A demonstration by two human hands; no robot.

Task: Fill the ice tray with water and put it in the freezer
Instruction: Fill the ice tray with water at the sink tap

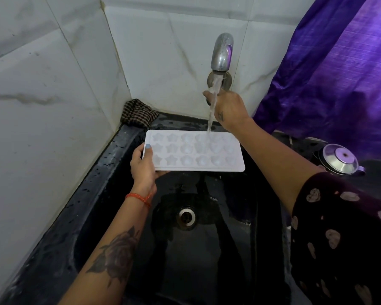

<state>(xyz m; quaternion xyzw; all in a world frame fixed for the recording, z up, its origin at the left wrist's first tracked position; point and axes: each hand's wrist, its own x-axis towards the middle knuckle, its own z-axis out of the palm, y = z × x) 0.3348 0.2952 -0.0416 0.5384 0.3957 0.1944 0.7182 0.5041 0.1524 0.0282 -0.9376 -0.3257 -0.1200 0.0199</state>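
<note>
White plastic ice tray (195,150) is held level above the black sink (110,164), its long axis running left to right across our view. We note star-shaped pockets at the left end and rounded ones toward the right. Our left hand (144,165) grips the left short end, thumb pressed on the top face and fingers curled beneath. The right end is unsupported.

Water (212,106) runs from the metal tap (222,52) and lands in the back row, right of centre. Which pockets are already full we cannot tell. Our right hand (227,105) is raised behind the stream at the tap's base on the wall, beyond the tray's far edge; its fingers are hidden, so we cannot tell whether they are spread or closed on a handle.

Judgement: filling is under way. The tray lies to the right of the holding hand, so spreading water to the other pockets would mean sliding it along its long axis under the stream, with spill risk at the free end.

Also present: a checked cloth (139,112) in the corner, the drain (186,216), a steel lid (339,159) and purple fabric (330,69) at right.
</note>
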